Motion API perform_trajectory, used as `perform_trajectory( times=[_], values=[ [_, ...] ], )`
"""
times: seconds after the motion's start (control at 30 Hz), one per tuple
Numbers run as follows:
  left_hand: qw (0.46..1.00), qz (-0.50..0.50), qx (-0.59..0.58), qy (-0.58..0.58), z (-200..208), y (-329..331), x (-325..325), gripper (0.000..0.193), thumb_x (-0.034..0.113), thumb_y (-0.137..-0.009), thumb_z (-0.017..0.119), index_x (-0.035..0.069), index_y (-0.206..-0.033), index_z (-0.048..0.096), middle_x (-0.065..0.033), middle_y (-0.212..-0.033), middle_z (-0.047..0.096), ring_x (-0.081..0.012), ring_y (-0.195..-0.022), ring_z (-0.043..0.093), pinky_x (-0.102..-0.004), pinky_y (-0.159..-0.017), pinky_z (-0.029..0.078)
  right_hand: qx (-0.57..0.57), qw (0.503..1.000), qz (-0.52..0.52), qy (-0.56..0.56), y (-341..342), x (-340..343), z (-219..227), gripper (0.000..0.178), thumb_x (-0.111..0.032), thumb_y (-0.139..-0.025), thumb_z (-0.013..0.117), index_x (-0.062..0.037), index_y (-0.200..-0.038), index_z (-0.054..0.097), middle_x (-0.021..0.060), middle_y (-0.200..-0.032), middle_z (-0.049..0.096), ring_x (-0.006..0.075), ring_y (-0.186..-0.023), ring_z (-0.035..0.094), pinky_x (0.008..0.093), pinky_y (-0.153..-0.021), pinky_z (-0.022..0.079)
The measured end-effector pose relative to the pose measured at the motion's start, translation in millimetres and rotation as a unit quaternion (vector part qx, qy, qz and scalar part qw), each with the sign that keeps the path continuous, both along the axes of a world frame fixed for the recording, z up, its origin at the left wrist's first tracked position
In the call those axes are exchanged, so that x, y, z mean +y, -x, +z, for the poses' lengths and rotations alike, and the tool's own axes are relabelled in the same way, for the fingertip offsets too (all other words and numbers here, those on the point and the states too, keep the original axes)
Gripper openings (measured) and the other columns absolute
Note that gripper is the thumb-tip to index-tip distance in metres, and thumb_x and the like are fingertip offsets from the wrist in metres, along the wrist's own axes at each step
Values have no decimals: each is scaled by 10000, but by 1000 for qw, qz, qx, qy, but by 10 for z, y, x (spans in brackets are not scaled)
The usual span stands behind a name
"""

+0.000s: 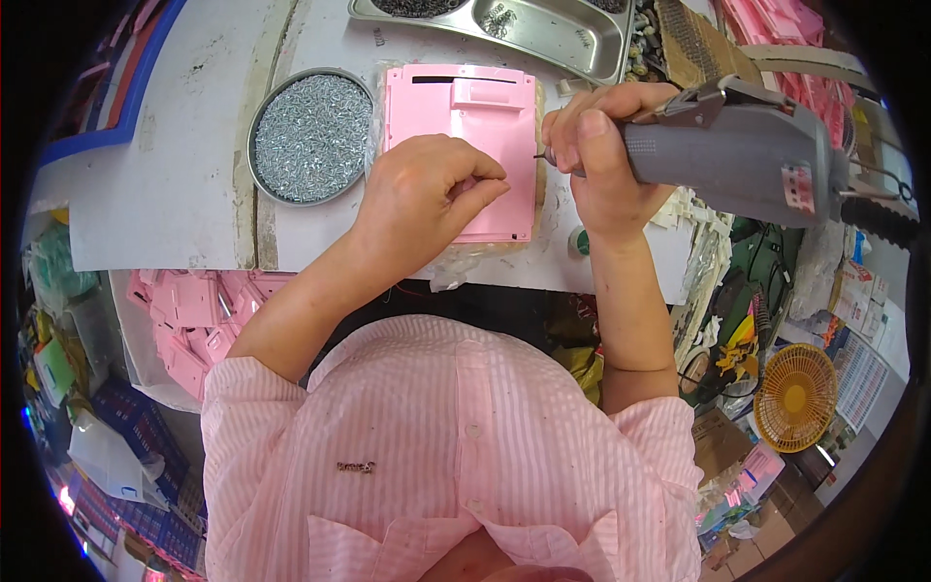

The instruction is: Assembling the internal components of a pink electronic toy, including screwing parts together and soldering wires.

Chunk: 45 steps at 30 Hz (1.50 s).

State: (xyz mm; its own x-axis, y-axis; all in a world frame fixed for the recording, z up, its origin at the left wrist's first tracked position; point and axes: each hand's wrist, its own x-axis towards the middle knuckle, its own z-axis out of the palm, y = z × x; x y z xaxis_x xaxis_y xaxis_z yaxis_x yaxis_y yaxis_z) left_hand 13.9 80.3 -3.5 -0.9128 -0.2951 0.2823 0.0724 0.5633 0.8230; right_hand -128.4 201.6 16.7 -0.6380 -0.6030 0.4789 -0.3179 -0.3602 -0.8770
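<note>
Both hands are at the bench in the head view. Left hand point(412, 194) reaches over the near left part of a pink plastic panel point(461, 124), thumb and fingertips pinched together; whether they grip something small, I cannot tell. Right hand point(606, 150) is wrapped around a grey power driver point(727, 160), its thin bit pointing left.

Flat on the bench point(175, 194), the panel lies under the left hand and leftward of the right one, so the left is nearer. Its slightly longer axis runs away from the person. The bit's tip sits by the right edge of the panel, level with its middle and apart from the pinched fingertips, a little farther from the person; contact is unclear.

Just left of the panel stands a round dish point(291, 200) full of small silvery screws point(312, 134); beyond it is a compartmented metal tray point(548, 44).
</note>
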Motion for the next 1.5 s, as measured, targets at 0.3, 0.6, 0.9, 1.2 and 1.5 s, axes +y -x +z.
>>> perform_trajectory(
  times=[0.3, 0.6, 0.9, 1.2, 1.5],
  values=[
    [998, -18, 52, 11, 58, 70, 46, 106, 63, -822, 741, 38, -919, 707, -101, -826, 691, -274, -738, 650, -365, -672, 513, -107, 963, 195, 150, -16, 43, 498, 280, -146, -975, 604, -48, -1178, 437, 61, -633, 498, 142, -511, 443, 333, -522, 442],
    [984, 97, 85, 123, 120, 158, -130, 125, 107, -781, 771, 53, -861, 693, -77, -844, 682, -269, -784, 647, -404, -746, 486, -107, 968, 139, 180, 111, -209, 418, 255, -93, -945, 646, -32, -1107, 457, 68, -653, 522, 146, -527, 492, 336, -519, 472],
    [930, 150, -206, 265, -2, -460, -938, 118, 178, -805, 746, 82, -851, 696, -48, -891, 623, -242, -994, 580, -440, -914, 374, -45, 998, 5, 49, 446, -531, 46, 137, -1, -940, 545, -58, -1061, 516, 49, -659, 499, 144, -529, 454, 384, -577, 453],
    [966, 128, -65, 213, -40, -447, -1023, 47, 99, -833, 684, 69, -824, 649, -54, -820, 612, -265, -807, 590, -405, -817, 396, -87, 969, 151, 173, 419, -557, 355, 217, -69, -944, 629, -16, -1107, 495, 56, -652, 514, 138, -510, 468, 356, -494, 470],
    [992, 58, 54, 96, 93, -314, -423, 72, 115, -823, 735, 134, -878, 693, 6, -802, 669, -194, -757, 619, -375, -824, 372, -92, 952, 289, 32, -185, -429, 717, 274, -298, -1006, 573, -156, -1220, 476, -5, -690, 491, 145, -595, 472, 353, -652, 458]
  ],
)
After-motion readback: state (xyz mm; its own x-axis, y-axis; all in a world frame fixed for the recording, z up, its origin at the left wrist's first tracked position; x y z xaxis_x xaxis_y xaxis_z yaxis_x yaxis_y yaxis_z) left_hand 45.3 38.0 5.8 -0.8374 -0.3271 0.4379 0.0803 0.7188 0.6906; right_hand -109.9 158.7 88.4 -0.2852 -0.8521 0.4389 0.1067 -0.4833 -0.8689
